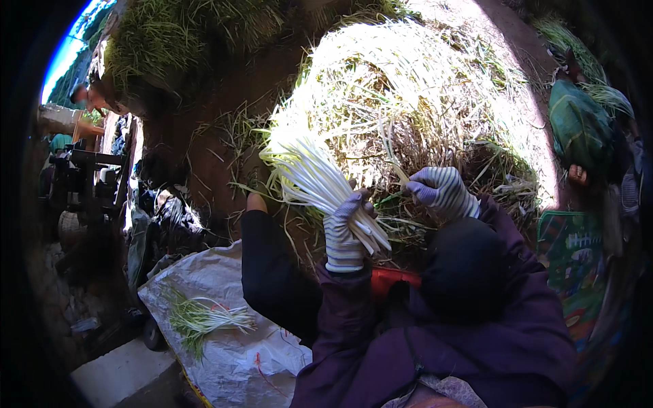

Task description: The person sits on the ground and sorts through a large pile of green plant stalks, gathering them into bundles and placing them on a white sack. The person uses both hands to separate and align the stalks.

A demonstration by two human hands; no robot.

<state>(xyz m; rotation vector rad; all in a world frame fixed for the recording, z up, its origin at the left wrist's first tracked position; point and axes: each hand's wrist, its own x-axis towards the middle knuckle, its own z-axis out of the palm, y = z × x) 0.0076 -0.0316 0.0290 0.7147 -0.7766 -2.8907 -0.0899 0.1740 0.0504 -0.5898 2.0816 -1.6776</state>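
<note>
My left hand [343,239], in a striped knit glove, grips a thick bunch of pale stalks [324,176] that look like blanched garlic chives or young garlic shoots. Their white ends stick out below the fist, and the leafy tops lean up to the left. To its right, my right hand [443,191], gloved alike, pinches a thin, pale stalk or leaf strip [391,153] pointing upward. Both hands are above the near edge of a large heap of stalks and dry leaves [408,97], brightly sunlit on top.
A tied bundle of stalks [217,320] lies on a white woven plastic sheet [224,362] at lower left, near loose red ties [260,364]. Green stalks [158,46] are piled at upper left. Beside me at right is a person in green [581,122]. Machinery [92,173] stands far left.
</note>
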